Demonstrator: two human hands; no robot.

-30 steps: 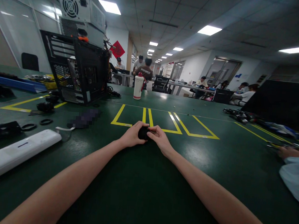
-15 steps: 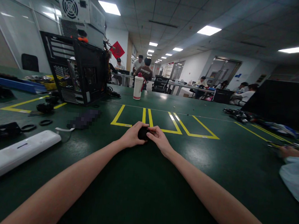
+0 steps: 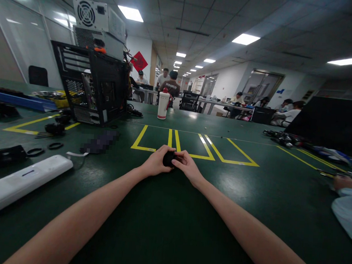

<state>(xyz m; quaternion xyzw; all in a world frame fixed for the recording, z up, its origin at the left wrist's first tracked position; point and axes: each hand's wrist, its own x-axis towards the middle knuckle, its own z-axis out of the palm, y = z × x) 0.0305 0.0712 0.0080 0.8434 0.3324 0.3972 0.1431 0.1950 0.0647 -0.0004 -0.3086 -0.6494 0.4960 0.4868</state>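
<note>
Two-handed handling seems in hand: the left hand (image 3: 156,162) grips a small, black, rounded object (image 3: 167,158) between both hands; the right hand (image 3: 188,167) curls against it, its pinch unclear. Further handling likely calls for steady left-hand support.

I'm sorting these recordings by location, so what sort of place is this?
Probably a shared electronics workshop: a black metal computer case with a box-shaped grey metal power supply stacked above it, a broad dark-green table marked with yellow tape outlines, and several people farther back.
</note>
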